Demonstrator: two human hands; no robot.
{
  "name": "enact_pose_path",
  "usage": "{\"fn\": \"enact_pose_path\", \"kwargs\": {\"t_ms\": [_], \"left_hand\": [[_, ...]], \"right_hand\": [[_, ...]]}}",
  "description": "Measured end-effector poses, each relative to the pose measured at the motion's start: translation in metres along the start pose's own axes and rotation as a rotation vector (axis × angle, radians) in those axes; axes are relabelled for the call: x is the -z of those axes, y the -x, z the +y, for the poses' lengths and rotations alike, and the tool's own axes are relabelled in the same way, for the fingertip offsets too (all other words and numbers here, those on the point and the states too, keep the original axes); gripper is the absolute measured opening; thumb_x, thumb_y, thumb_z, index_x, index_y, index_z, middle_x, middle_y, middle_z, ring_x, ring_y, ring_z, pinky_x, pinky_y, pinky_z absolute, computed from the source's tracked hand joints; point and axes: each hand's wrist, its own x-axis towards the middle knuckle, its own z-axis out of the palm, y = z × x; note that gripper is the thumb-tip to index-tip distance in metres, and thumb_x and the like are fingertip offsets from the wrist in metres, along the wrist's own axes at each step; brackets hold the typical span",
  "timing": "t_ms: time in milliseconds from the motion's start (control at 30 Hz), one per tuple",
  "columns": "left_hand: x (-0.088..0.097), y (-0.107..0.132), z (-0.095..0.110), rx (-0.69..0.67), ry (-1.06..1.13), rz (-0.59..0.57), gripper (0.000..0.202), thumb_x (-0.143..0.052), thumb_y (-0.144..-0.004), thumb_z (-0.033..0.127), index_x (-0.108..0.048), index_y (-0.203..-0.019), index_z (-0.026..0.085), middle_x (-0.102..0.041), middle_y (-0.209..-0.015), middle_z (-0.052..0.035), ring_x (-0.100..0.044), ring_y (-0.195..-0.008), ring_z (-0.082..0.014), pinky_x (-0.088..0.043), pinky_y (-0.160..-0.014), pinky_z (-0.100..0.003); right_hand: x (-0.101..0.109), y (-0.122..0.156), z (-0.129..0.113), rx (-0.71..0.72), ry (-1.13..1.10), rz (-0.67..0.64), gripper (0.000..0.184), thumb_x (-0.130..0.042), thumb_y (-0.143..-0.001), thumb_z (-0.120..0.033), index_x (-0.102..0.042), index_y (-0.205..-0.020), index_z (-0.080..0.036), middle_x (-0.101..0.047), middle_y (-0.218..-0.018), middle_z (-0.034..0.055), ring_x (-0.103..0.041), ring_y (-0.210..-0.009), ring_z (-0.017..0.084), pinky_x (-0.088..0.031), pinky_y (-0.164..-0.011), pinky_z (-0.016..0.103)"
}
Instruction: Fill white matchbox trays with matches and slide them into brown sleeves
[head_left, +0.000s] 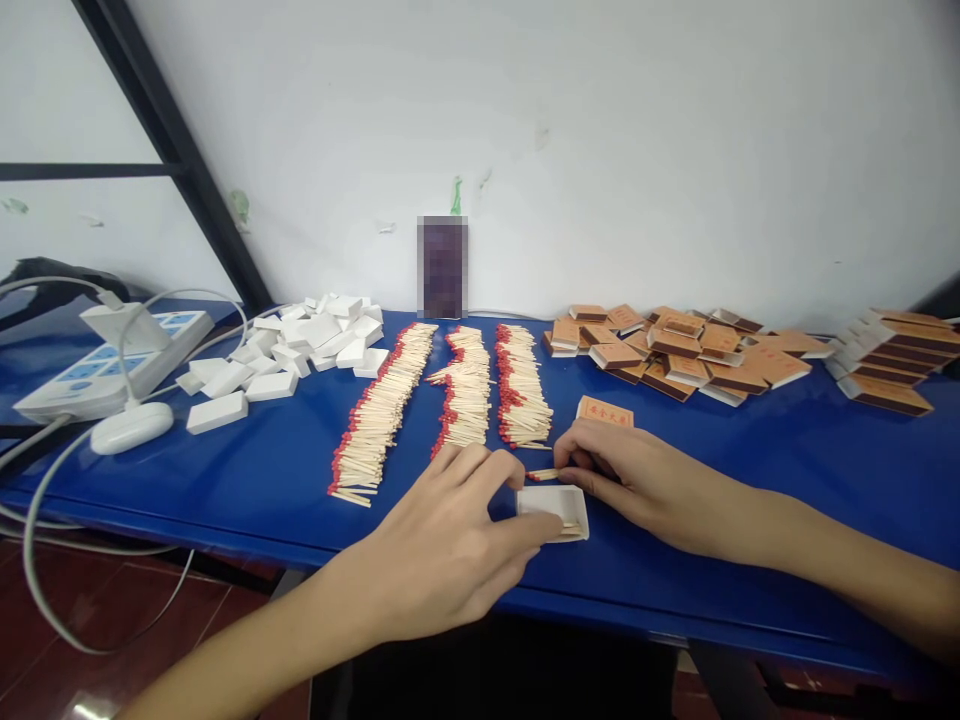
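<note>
Near the table's front edge lies a white matchbox tray [551, 498], its open side up, with a few matches along its near side. My left hand [465, 540] grips this tray, thumb at the near side and fingers at the far left corner. Just behind it, my right hand [622, 470] pinches a few matches [541, 475] with red heads pointing left. An orange matchbox sleeve [604, 411] lies partly hidden behind my right hand. Beyond both hands stretch three rows of matches: the left row [386, 410], the middle row [466, 390] and the right row [523, 390].
White matchbox trays [300, 345] are heaped at the back left. Orange matchbox sleeves [682, 350] form a pile at the back right, beside a stack of matchboxes [892, 360]. A power strip [112, 365] with white cables sits far left. A blurred dark rectangle [442, 268] stands against the wall.
</note>
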Motion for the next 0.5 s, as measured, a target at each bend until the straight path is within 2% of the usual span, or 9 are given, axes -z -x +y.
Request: {"fn": "enact_pose_path", "kwargs": {"t_ms": [200,400,500], "left_hand": [[-0.0001,-0.0013,0.0001,-0.002,-0.034,-0.016,0.028,-0.050,-0.100,0.021,-0.064,-0.123,0.025,-0.052,-0.109,-0.0097,-0.049,-0.100,-0.0252,-0.046,-0.086,-0.041],[-0.0022,-0.0016,0.0001,0.021,-0.043,-0.006,0.026,-0.047,-0.101,0.024,-0.066,-0.118,0.021,-0.054,-0.103,-0.0101,-0.051,-0.096,-0.0253,-0.046,-0.085,-0.043],[-0.0012,-0.0018,0.0003,0.015,-0.034,-0.011,0.028,-0.046,-0.101,0.024,-0.063,-0.123,0.022,-0.053,-0.103,-0.0098,-0.050,-0.096,-0.0254,-0.046,-0.085,-0.043]], "right_hand": [[-0.0012,0.0006,0.0008,-0.027,-0.013,0.010,0.021,-0.042,-0.101,-0.033,-0.058,-0.093,-0.021,-0.061,-0.083,0.0026,-0.055,-0.073,0.018,-0.044,-0.065,0.031],[0.0028,0.0016,-0.0012,-0.018,0.021,0.008,0.022,-0.043,-0.101,-0.033,-0.056,-0.086,-0.022,-0.059,-0.076,0.0010,-0.052,-0.066,0.016,-0.041,-0.058,0.028],[0.0056,0.0026,-0.0010,-0.005,0.023,-0.004,0.021,-0.045,-0.100,-0.031,-0.055,-0.084,-0.022,-0.059,-0.076,0.0006,-0.053,-0.065,0.016,-0.040,-0.056,0.027]]}}
